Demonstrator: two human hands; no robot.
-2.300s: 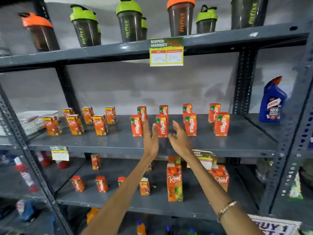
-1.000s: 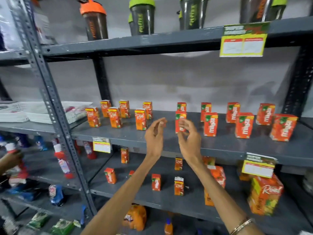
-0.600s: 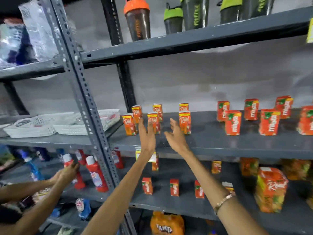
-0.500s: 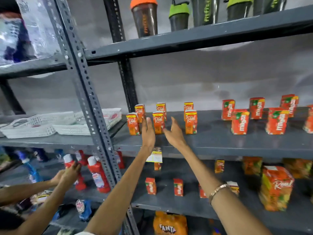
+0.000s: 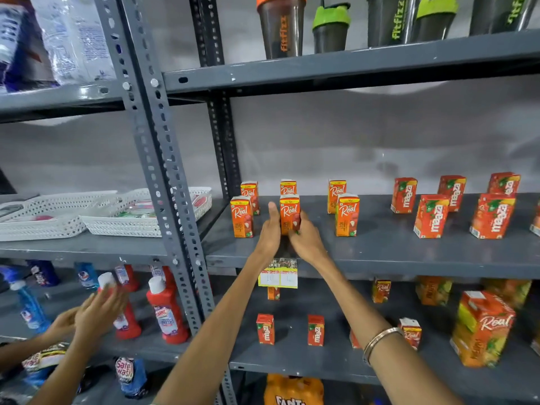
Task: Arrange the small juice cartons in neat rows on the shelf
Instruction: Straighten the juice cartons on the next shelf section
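Head view shows the grip at the middle shelf: the left hand (image 5: pixel 270 229) and the right hand (image 5: pixel 306 241) press in from either side on one small Real carton (image 5: pixel 289 213), the middle one of the front row, which stands upright on the shelf (image 5: pixel 380 252). Left palm is flat against the carton's left face with the thumb up; the right fingers curl round its lower right corner, so both hands are closed on it rather than spread wide. To its left stands another front-row Real carton (image 5: pixel 242 216), to its right a third (image 5: pixel 347 214), and three more stand behind in a back row (image 5: pixel 287 187). Further right, the Maaza cartons (image 5: pixel 431 216) stand in two rows, though slightly turned. As I judge it, the work is well along: the rows exist and nothing is toppled, but the spacing is uneven, the right pair sits apart from the others, and the held carton seems to be getting squared up. Loose small cartons on the lower shelf (image 5: pixel 292 363) may remain to be done.
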